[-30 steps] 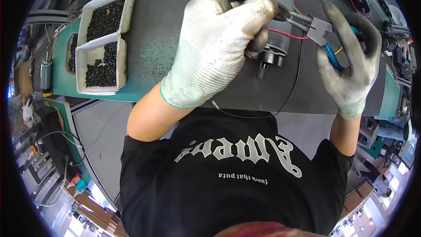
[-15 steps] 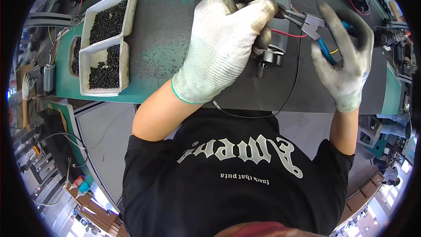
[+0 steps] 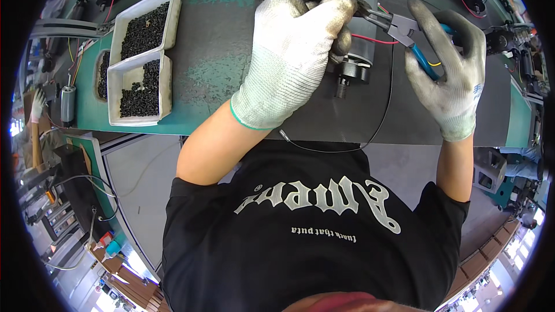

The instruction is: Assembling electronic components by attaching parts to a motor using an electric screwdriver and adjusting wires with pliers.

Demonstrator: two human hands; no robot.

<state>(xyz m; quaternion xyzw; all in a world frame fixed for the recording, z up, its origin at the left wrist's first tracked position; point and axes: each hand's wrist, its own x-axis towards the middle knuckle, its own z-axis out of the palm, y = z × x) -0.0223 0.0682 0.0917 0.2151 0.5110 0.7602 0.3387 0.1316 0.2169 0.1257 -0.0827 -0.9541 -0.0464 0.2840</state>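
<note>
Upper ctr: L hand [image 3: 300, 49] pinching (prob.) small dark bit [image 3: 362, 8]; R hand [image 3: 454, 72] gripping pliers [image 3: 401, 28]. Loose pinch could let bit slip.

I wear a black short-sleeved T-shirt [image 3: 312, 266] with pale lettering [image 3: 345, 196]; my left glove [image 3: 286, 60] and right glove [image 3: 455, 89] are white knit, dark-fingered, the left green-edged.

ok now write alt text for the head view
A gloved right hand holds blue-handled pliers, tips at the closed fingers of the gloved left hand, over a workbench where a grey motor-like cylinder lies. Two white trays of small black parts stand at left.
</note>
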